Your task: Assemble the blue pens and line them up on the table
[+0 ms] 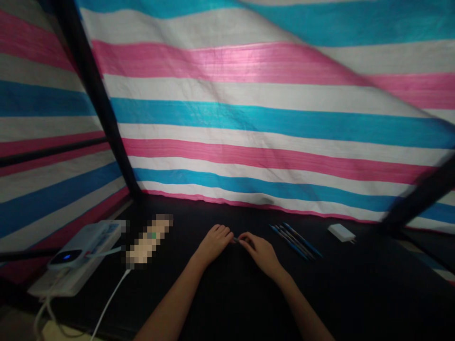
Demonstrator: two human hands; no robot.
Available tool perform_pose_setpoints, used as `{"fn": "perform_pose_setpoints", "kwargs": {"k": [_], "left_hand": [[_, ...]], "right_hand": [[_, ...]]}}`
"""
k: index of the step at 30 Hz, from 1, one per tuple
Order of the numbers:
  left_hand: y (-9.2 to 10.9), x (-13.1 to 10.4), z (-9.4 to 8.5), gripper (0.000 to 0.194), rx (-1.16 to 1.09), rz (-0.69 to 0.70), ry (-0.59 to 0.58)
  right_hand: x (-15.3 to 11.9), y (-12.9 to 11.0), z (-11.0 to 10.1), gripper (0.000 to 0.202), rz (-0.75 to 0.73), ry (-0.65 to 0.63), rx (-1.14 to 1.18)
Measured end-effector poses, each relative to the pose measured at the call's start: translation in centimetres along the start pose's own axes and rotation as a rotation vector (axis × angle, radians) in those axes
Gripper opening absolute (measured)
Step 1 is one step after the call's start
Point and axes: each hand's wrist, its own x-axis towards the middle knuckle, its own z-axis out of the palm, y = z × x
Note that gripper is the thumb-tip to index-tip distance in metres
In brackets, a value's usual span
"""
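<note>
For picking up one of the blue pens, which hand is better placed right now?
Right, most likely: the right hand is nearer the pens, which lie to its right. The left hand is farther off, on the other side of the small object between the two.

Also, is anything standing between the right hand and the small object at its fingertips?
Nothing visible. The right hand touches the small object, with the left hand at its other end; the pens lie further right.
</note>
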Motion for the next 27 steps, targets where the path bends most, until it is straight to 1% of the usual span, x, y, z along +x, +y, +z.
{"fn": "perform_pose_setpoints", "kwargs": {"k": [2, 4, 5, 9, 11, 12, 16, 17, 18, 20, 22, 23, 25, 27], "left_hand": [[0.0, 0.0, -0.1, 0.009, -0.021, -0.057, 0.002], [0.0, 0.0, -0.1, 0.011, -0.052, -0.105, -0.005], [-0.1, 0.0, 0.0, 0.011, -0.074, -0.122, -0.013], [-0.3, -0.2, 0.4, 0.011, -0.182, -0.176, -0.053], [-0.3, -0.3, 0.6, 0.012, -0.216, -0.188, -0.069], [-0.4, -0.3, 0.7, 0.013, -0.225, -0.194, -0.076], [-0.3, -0.3, 0.7, 0.014, -0.214, -0.197, -0.09], [-0.3, -0.3, 0.7, 0.014, -0.205, -0.194, -0.092], [-0.2, -0.2, 0.6, 0.015, -0.197, -0.195, -0.09], [-0.2, -0.2, 0.5, 0.015, -0.19, -0.206, -0.08], [-0.2, -0.2, 0.4, 0.015, -0.186, -0.216, -0.071], [-0.2, -0.2, 0.4, 0.015, -0.186, -0.214, -0.072], [-0.3, -0.2, 0.4, 0.014, -0.185, -0.202, -0.079], [-0.3, -0.2, 0.4, 0.014, -0.181, -0.202, -0.083]], "right_hand": [[0.1, 0.5, -0.3, 0.032, 0.067, -0.05, 0.012], [0.3, 0.9, -0.3, 0.035, 0.078, -0.069, 0.025], [0.3, 1.1, -0.1, 0.035, 0.058, -0.051, 0.033], [0.4, 1.3, 0.7, 0.027, -0.046, 0.131, 0.021], [0.3, 1.2, 0.8, 0.026, -0.08, 0.182, -0.016], [0.3, 1.1, 0.7, 0.026, -0.083, 0.186, -0.031], [0.2, 0.7, 0.1, 0.03, -0.01, 0.071, -0.019], [0.3, 0.6, 0.0, 0.03, -0.001, 0.061, -0.006], [0.3, 0.6, 0.0, 0.029, -0.003, 0.076, 0.01], [0.5, 0.7, 0.0, 0.022, -0.02, 0.155, 0.063], [0.6, 0.8, 0.2, 0.027, -0.006, 0.197, 0.138], [0.7, 0.9, 0.2, 0.03, 0.019, 0.178, 0.168], [0.7, 1.1, 0.3, 0.032, 0.071, 0.093, 0.182], [0.8, 1.2, 0.4, 0.03, 0.078, 0.053, 0.156]]}}
